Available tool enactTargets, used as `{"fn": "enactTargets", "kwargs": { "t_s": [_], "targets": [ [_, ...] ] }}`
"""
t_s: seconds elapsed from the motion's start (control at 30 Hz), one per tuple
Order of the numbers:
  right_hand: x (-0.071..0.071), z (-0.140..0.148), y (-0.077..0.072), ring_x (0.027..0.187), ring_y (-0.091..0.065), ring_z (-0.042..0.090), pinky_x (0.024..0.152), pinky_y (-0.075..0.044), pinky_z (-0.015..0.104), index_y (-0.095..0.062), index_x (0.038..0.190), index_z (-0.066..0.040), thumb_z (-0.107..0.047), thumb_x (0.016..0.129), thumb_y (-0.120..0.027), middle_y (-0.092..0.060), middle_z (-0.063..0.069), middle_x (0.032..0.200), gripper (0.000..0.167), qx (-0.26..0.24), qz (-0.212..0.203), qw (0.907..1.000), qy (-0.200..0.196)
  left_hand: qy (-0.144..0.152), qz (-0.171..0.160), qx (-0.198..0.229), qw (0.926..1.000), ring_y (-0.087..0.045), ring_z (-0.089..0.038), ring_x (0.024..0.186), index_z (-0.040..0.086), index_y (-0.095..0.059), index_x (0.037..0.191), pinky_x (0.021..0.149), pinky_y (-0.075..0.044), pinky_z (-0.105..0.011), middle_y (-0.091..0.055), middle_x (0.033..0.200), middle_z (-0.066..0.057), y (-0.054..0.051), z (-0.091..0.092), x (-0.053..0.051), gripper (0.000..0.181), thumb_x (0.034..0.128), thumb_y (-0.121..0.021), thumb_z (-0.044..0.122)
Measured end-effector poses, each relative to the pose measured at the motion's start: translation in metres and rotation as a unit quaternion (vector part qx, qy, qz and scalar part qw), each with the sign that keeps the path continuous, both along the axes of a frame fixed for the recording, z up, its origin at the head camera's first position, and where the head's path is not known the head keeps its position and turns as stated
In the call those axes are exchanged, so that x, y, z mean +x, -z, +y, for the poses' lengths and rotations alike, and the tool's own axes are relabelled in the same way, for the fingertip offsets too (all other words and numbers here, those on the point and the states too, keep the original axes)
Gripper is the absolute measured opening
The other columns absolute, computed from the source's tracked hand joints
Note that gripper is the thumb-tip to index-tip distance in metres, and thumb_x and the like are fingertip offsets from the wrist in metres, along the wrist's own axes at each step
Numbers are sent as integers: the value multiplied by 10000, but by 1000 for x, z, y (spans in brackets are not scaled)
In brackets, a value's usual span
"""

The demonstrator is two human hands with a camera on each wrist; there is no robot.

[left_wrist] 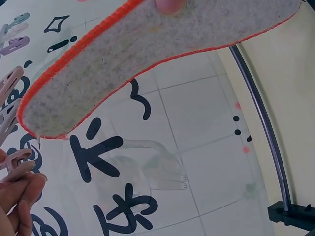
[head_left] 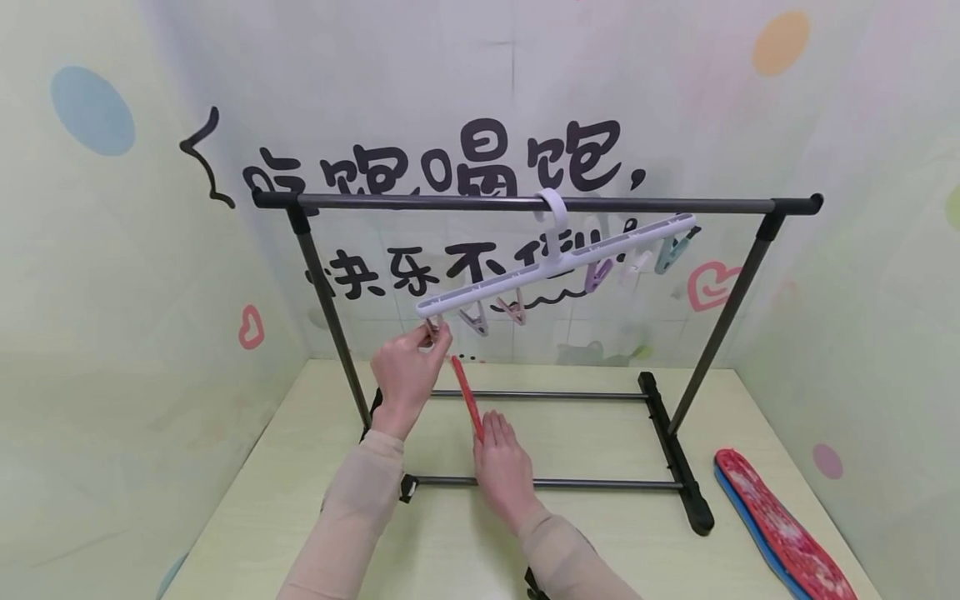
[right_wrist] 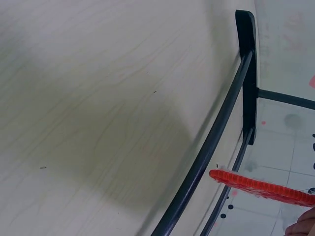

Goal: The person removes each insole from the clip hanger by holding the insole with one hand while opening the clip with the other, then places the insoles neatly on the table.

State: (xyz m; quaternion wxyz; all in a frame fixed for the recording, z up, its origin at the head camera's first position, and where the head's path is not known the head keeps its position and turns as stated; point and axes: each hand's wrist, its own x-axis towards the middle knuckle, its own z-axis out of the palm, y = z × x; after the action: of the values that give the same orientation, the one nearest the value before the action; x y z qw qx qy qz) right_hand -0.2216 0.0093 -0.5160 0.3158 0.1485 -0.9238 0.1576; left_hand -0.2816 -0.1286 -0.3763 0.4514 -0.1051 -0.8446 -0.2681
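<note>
At the low left end of a tilted lilac clip hanger [head_left: 487,287], my left hand [head_left: 408,371] pinches a pinkish clothes clip [left_wrist: 20,164]. My right hand [head_left: 504,462] grips a shoe insole [head_left: 467,396] with a red rim and a speckled grey underside [left_wrist: 113,69]. Seen edge-on in the head view, the insole stands nearly upright. Its upper end is just below the clip and looks apart from it. More clips hang along the hanger, among them a pink clip [head_left: 513,308], a purple clip [head_left: 597,275] and a teal clip [head_left: 672,252].
The hanger hooks over the top bar [head_left: 420,202] of a dark metal rack, whose base rail [head_left: 607,484] crosses the pale table [head_left: 300,500]. To the right lies a red patterned insole [head_left: 783,525] with a blue edge beneath it. A printed curtain [head_left: 390,75] closes off the back.
</note>
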Motion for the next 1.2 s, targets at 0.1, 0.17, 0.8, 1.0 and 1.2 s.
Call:
{"fn": "enactTargets", "kwargs": {
  "t_s": [0.1, 0.17, 0.8, 1.0, 1.2],
  "targets": [
    [2, 2, -3, 1151, -663, 296, 951, -526, 373, -649, 1226, 69, -192, 930, -664, -688, 201, 1206, 395, -64, -109, 9999, -32, -27, -30, 43, 10000, -450, -101, 371, 50, -773, 769, 385, -190, -195, -745, 699, -92, 0, -1, 2, 319, 919, -646, 301],
    [3, 4, -5, 1168, -654, 294, 961, -519, 376, -640, 1242, 66, -198, 940, -650, -682, 198, 1223, 400, -79, -167, 9998, -41, -85, -22, 85, 9999, -477, -121, 374, 57, -768, 771, 387, -190, -198, -753, 727, -97, 0, -2, 1, 316, 917, -650, 311],
    [2, 14, -10, 1211, -626, 297, 981, -502, 388, -611, 1286, 57, -201, 959, -631, -654, 198, 1276, 417, -165, -425, 9989, -43, -392, -350, 217, 9984, -675, -297, 580, 73, -777, 961, 425, -374, -335, -762, 807, -122, 10, -5, 4, 353, 906, -674, 407],
    [0, 18, -12, 1209, -627, 302, 980, -501, 394, -609, 1282, 68, -189, 953, -642, -655, 204, 1271, 418, -234, -408, 9989, -38, -468, -593, 235, 9969, -671, -305, 597, 67, -774, 1022, 442, -386, -354, -765, 835, -117, 15, -7, 8, 400, 910, -662, 434],
    [-2, 27, -10, 1193, -632, 325, 944, -520, 436, -606, 1272, 82, -158, 953, -639, -650, 220, 1269, 400, -773, -482, 9958, 67, -455, -730, 277, 9959, -657, -301, 570, 63, -770, 1041, 430, -352, -325, -768, 866, -122, 22, -8, 10, 390, 936, -638, 415]
  ]
}}
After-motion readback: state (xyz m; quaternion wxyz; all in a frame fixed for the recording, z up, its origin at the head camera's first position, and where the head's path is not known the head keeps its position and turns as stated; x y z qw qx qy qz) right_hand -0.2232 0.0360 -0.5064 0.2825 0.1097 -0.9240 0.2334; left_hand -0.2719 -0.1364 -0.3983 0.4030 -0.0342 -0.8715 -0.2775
